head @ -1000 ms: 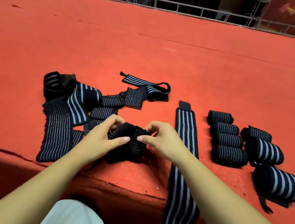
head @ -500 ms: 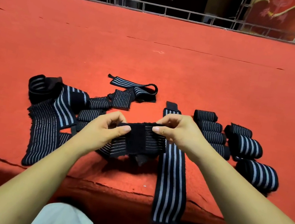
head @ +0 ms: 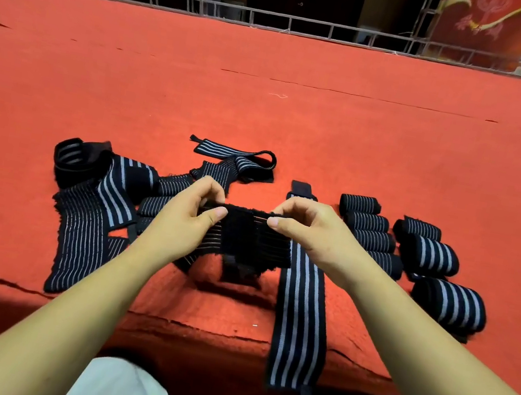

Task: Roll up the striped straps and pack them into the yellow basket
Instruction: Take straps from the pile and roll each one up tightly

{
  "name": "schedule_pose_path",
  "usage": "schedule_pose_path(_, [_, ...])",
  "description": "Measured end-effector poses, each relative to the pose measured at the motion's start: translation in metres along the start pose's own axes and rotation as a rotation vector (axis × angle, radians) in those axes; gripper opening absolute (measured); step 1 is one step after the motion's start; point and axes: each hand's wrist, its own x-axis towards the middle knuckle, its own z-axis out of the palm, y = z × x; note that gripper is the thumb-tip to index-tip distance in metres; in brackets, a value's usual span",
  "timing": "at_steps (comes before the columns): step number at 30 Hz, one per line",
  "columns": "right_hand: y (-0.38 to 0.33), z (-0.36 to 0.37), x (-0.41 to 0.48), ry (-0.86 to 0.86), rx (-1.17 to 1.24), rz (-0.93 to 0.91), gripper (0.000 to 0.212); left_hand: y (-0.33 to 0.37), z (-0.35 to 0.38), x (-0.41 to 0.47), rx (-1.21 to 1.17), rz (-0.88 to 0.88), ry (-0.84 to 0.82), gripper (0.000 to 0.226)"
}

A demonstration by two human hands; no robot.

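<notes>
A black strap with thin grey stripes [head: 246,238] is stretched flat between my two hands above the red carpet. My left hand [head: 184,218] pinches its left end and my right hand [head: 310,232] pinches its right end. A loose tail hangs under its middle. A long wide-striped strap [head: 299,312] lies flat just right of it and droops over the platform's front edge. Several unrolled straps [head: 88,215] lie heaped at the left. Several rolled straps [head: 423,252] sit in rows at the right. No yellow basket is in view.
The red carpeted platform [head: 301,117] stretches far back to a metal truss railing [head: 283,22]. Its front edge [head: 194,325] runs just before my knees in light trousers. A looped strap [head: 241,159] lies behind my hands.
My hands have drawn apart, opening the bunched strap into a flat band and lifting it a little off the carpet. The view has shifted slightly.
</notes>
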Motion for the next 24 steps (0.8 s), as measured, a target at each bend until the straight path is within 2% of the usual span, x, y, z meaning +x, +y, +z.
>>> schedule_pose_path(4, [-0.006, 0.008, 0.001, -0.063, 0.120, -0.014, 0.004, 0.003, 0.000, 0.000, -0.104, -0.054, -0.006, 0.027])
schedule_pose_path(7, [-0.001, 0.013, 0.001, -0.188, 0.290, 0.066, 0.013, 0.001, 0.004, -0.002, -0.195, -0.155, 0.050, 0.028])
schedule_pose_path(10, [0.005, 0.016, -0.005, -0.322, 0.273, 0.126, 0.013, 0.001, 0.006, -0.005, -0.286, -0.248, 0.068, 0.030])
schedule_pose_path(12, [0.007, 0.015, -0.006, -0.280, 0.302, 0.112, 0.007, 0.000, 0.006, -0.007, -0.311, -0.287, 0.064, 0.026])
schedule_pose_path(16, [0.013, 0.007, 0.000, -0.123, 0.556, 0.147, 0.013, -0.001, 0.005, -0.007, -0.286, -0.296, -0.005, 0.024])
schedule_pose_path(18, [0.017, 0.007, 0.001, -0.102, 0.719, 0.213, 0.032, 0.000, 0.005, -0.004, -0.259, -0.286, -0.025, 0.021])
schedule_pose_path(20, [0.020, 0.010, 0.001, -0.047, 0.810, 0.237, 0.043, 0.002, 0.006, -0.003, -0.261, -0.282, -0.037, 0.020])
schedule_pose_path(22, [0.020, 0.011, 0.000, -0.018, 0.821, 0.243, 0.048, 0.001, 0.009, -0.003, -0.253, -0.277, -0.050, 0.022])
schedule_pose_path(24, [0.016, 0.011, -0.004, -0.033, 0.717, 0.222, 0.032, -0.001, 0.010, -0.004, -0.231, -0.282, -0.041, 0.024])
